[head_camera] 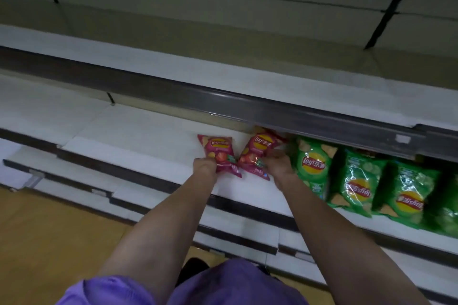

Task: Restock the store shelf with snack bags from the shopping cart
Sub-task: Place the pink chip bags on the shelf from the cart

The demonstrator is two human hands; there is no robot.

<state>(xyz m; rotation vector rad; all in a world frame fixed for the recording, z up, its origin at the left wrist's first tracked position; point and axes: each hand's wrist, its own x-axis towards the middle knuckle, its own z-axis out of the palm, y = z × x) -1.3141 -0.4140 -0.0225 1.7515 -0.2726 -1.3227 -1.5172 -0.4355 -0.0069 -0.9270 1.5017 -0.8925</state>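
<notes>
Left hand [204, 168] and right hand [277, 166] each grip a red bag [219, 152] (tops pointing away) on the shelf [138, 136].

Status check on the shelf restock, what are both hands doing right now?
Left hand grips left red bag. Right hand grips right red bag. Both on white shelf. Green bags close on right; nothing blocking.

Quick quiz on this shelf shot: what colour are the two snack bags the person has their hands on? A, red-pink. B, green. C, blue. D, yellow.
A: the left hand holds one red-pink bag and the right hand holds the other red-pink bag; the green bags lie untouched to the right on the shelf.
</notes>
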